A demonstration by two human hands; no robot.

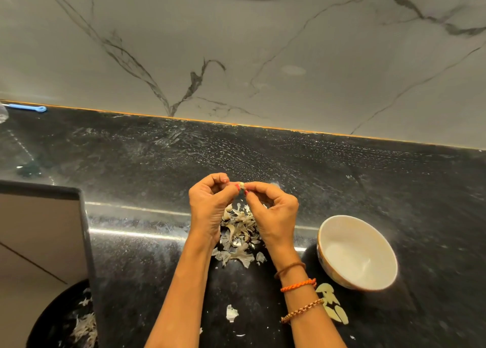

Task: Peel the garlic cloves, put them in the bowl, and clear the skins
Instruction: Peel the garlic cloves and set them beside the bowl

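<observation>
Two hands up over the counter, fingertips meeting on one small clove. Head view only.

Edges and room: past the fingertips the dark counter runs bare to the orange strip at the marble wall. Left of the fingers the counter ends at a step edge by a dark-framed panel. Below that edge, a round black bin with skins in it. A blue tool lies far left against the wall. Right of the fingers, more bare counter, then the bowl, white inside, well apart from both hands, nearer the right wrist.

Fingers: left hand curled, thumb and fingertips pinching the clove's left end. Right hand curled, thumb and forefinger pinching its right end. Both hold it clear of the counter; other fingers loosely bent.

Skins: loose pile directly under the hands, between the wrists. One stray scrap lies nearer the body. A few leaf-like pieces sit beside the right forearm, just below the bowl.
</observation>
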